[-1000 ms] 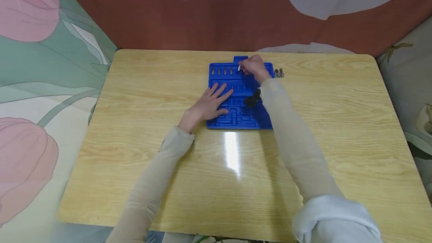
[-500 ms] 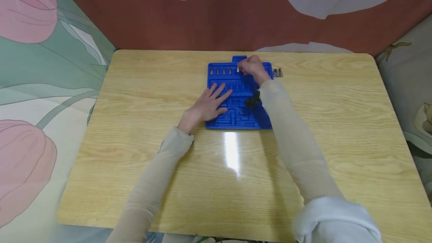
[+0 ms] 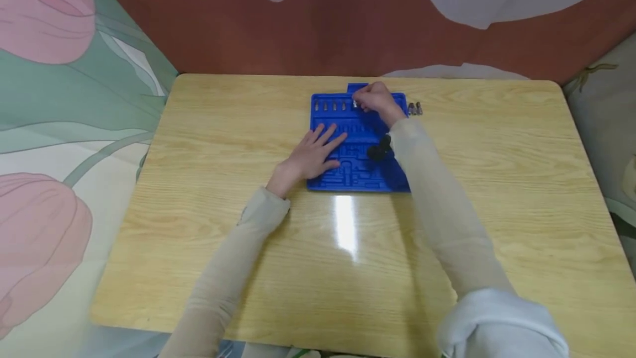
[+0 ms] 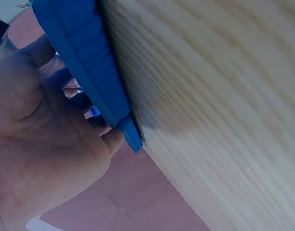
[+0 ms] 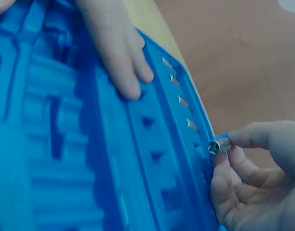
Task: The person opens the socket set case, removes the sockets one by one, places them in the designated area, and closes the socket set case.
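Blue moulded plastic, the tool tray lies toward the far middle of the wooden table. Your left hand lies flat on the tray's left half, fingers straight and spread, holding nothing. Along the tray's far edge, four small metal bits stand in a row of slots. Just right of that row, your right hand pinches a silver socket at the tray's far rim. Beyond the tray's right far corner, two loose sockets stand on the table.
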A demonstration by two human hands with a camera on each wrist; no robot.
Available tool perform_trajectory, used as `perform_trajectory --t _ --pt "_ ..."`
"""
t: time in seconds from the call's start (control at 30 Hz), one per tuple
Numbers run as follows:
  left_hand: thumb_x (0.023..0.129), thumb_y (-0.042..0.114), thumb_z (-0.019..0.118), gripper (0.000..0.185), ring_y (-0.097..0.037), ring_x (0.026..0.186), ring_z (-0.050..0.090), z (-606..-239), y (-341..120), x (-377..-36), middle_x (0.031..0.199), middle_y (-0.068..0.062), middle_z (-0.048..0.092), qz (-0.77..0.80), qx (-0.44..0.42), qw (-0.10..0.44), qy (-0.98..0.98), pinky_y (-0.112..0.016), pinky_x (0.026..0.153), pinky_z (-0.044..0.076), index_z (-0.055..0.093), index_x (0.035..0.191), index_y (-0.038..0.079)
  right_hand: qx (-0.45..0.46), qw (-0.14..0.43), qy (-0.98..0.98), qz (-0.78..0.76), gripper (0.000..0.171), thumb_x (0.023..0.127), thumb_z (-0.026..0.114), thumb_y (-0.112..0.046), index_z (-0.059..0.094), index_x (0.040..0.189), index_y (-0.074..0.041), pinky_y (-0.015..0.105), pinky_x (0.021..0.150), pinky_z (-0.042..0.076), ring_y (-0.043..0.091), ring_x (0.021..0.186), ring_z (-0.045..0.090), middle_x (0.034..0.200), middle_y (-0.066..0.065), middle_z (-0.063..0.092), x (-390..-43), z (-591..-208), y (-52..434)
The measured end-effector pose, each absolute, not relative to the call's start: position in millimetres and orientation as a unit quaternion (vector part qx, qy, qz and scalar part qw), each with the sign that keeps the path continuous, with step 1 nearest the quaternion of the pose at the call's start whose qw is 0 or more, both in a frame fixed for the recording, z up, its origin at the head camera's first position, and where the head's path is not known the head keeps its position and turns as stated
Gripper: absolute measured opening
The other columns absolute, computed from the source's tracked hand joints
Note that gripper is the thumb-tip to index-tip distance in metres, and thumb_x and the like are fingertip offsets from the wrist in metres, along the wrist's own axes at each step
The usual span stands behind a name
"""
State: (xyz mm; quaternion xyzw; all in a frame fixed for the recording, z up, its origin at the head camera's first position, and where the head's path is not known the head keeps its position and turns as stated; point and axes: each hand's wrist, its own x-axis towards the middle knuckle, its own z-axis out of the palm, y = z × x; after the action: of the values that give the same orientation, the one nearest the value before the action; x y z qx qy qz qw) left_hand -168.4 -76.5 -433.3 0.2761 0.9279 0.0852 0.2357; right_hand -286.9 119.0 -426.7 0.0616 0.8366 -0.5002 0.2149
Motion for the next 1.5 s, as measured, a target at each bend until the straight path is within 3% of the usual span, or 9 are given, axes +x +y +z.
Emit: perform_trajectory --t 0.13,0.23,0.4,0.6,0.73,0.97,1.3,1.5 --pt "0.102 0.047 0.038 0.068 -0.03 0.145 -0.012 -432.2 -74.1 -170.5 0.161 -0.006 -0.006 0.085 0.27 0.238 0.929 -0.045 0.116 -0.004 0.005 0.157 0.025 0.051 0.216 0.824 -0.521 0.037 0.098 0.057 -0.021 0.059 0.124 0.005 0.032 0.085 0.052 0.017 0.086 0.06 0.104 0.01 0.061 -288.0 -426.6 127.2" --pt "0.102 0.046 0.038 0.068 -0.03 0.145 -0.012 -432.5 -73.9 -172.3 0.161 -0.006 -0.007 0.082 0.269 0.242 0.929 -0.044 0.116 -0.005 0.005 0.157 0.025 0.065 0.206 0.805 -0.553 0.038 0.098 0.057 -0.019 0.057 0.127 0.007 0.03 0.081 0.054 0.015 0.08 0.065 0.099 0.01 0.063 -288.3 -424.7 140.8" --pt "0.102 0.045 0.037 0.067 -0.028 0.145 -0.015 -430.7 -77.4 -175.1 0.161 -0.005 -0.009 0.088 0.273 0.239 0.928 -0.042 0.116 -0.007 0.004 0.157 0.024 0.083 0.162 0.791 -0.584 0.035 0.096 0.059 -0.012 0.057 0.12 0.013 0.022 0.067 0.056 0.009 0.063 0.065 0.082 0.004 0.064 -288.4 -418.8 176.1" --pt "0.103 0.043 0.04 0.068 -0.03 0.145 -0.012 -428.2 -82.8 -175.8 0.161 -0.008 -0.006 0.085 0.277 0.233 0.928 -0.043 0.116 -0.004 0.005 0.157 0.022 0.12 0.128 0.81 -0.559 0.029 0.096 0.059 -0.017 0.06 0.113 0.006 0.025 0.074 0.056 0.008 0.067 0.065 0.087 0.001 0.062 -280.4 -419.5 229.7" --pt "0.102 0.044 0.04 0.068 -0.032 0.145 -0.01 -430.6 -86.2 -176.0 0.161 -0.009 -0.006 0.065 0.277 0.232 0.93 -0.045 0.116 -0.002 0.005 0.157 0.022 0.139 0.109 0.821 -0.543 0.03 0.094 0.061 -0.015 0.061 0.113 0.008 0.021 0.069 0.054 0.007 0.068 0.063 0.08 -0.003 0.062 -272.0 -429.3 252.7" --pt "0.102 0.045 0.041 0.069 -0.033 0.145 -0.009 -426.7 -89.6 -173.5 0.161 -0.009 -0.005 0.069 0.271 0.236 0.931 -0.046 0.116 -0.001 0.007 0.157 0.021 0.154 0.107 0.808 -0.558 0.032 0.093 0.061 -0.01 0.06 0.116 0.012 0.02 0.065 0.054 0.005 0.063 0.063 0.075 -0.004 0.063 -268.8 -445.6 256.6" --pt "0.101 0.047 0.04 0.069 -0.034 0.145 -0.009 -430.2 -88.1 -170.2 0.161 -0.009 -0.005 0.065 0.269 0.234 0.932 -0.048 0.116 0.001 0.006 0.157 0.022 0.178 0.111 0.828 -0.521 0.037 0.091 0.065 -0.016 0.063 0.118 0.009 0.018 0.059 0.052 0.003 0.059 0.06 0.069 -0.008 0.062 -271.8 -450.9 252.2" --pt "0.102 0.047 0.04 0.069 -0.033 0.145 -0.009 -428.1 -87.0 -170.4 0.161 -0.009 -0.005 0.067 0.269 0.23 0.933 -0.047 0.116 0.0 0.007 0.157 0.022 0.193 0.094 0.858 -0.467 0.035 0.087 0.068 -0.02 0.069 0.113 0.003 0.022 0.068 0.046 0.008 0.072 0.056 0.082 -0.003 0.064 -271.1 -450.4 246.6"
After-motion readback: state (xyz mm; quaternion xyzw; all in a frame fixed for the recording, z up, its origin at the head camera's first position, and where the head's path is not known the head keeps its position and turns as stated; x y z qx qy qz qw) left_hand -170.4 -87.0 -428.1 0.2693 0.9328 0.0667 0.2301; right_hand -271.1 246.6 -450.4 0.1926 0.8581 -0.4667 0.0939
